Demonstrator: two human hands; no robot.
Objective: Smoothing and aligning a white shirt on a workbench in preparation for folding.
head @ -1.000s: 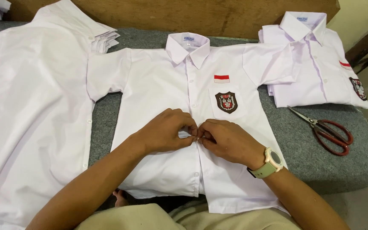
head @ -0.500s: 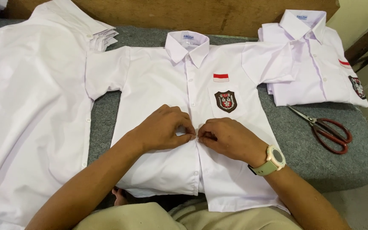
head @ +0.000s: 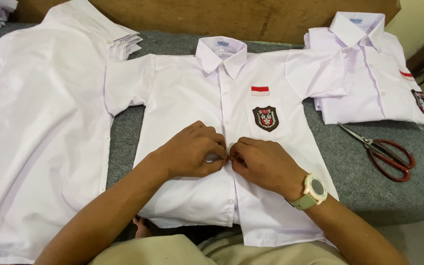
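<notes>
A white short-sleeved shirt (head: pixel 182 98) lies face up on the grey padded surface (head: pixel 354 167), collar away from me. It has a red-and-white flag patch and a dark shield badge (head: pixel 265 118) on the chest pocket. My left hand (head: pixel 190 151) and my right hand (head: pixel 263 164) meet at the shirt's front placket below the badge. Both pinch the fabric edges together at a button. A pale green watch (head: pixel 311 191) is on my right wrist.
Red-handled scissors (head: pixel 386 151) lie on the grey surface at the right. A folded white shirt (head: pixel 369 73) sits at the back right. A pile of white shirts (head: pixel 30 122) covers the left. A wooden board (head: pixel 251 17) runs along the back.
Both hands stay at the same spot on the placket. The fingers shifted slightly around the button.
</notes>
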